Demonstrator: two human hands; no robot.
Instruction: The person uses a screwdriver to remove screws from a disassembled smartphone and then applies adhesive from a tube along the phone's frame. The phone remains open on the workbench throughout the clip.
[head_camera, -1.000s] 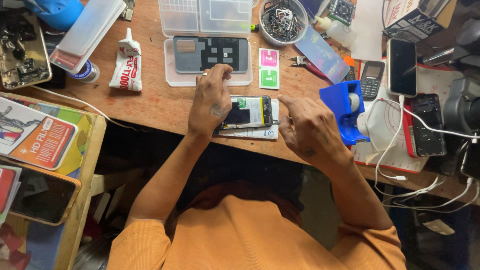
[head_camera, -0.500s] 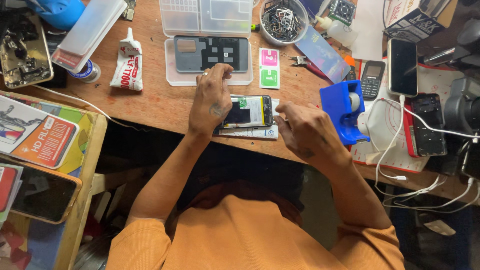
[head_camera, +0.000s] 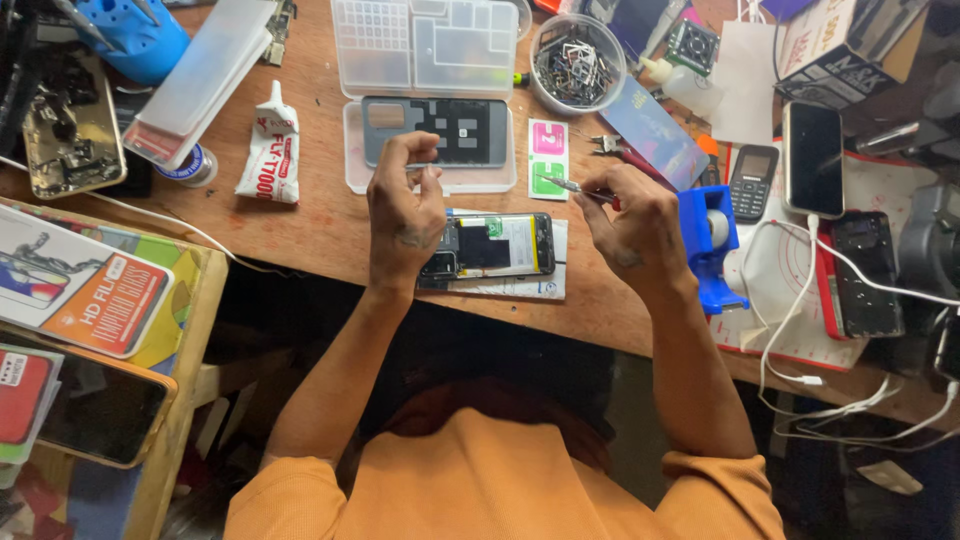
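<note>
An opened phone (head_camera: 505, 247) with its insides showing lies on a white sheet near the table's front edge. My left hand (head_camera: 403, 218) covers the phone's left end, with thumb and forefinger curled close together above the rim of a clear tray (head_camera: 352, 172); I cannot make out anything between them. My right hand (head_camera: 632, 222) hovers just right of the phone, pinching thin metal tweezers (head_camera: 566, 185) whose tip points left toward two small pink and green packets (head_camera: 547, 146). A dark phone back panel (head_camera: 440, 130) lies in the clear tray.
A white glue tube (head_camera: 270, 140) lies left of the tray and a round bowl of small metal parts (head_camera: 577, 48) stands behind it. A blue tape dispenser (head_camera: 706, 240), several phones (head_camera: 812, 143) and white cables (head_camera: 790, 300) crowd the right. Printed boxes (head_camera: 90, 290) fill a shelf at left.
My right hand has lifted off the phone and drawn back to the right with the tweezers. My left fingers have curled up from the phone toward the tray.
</note>
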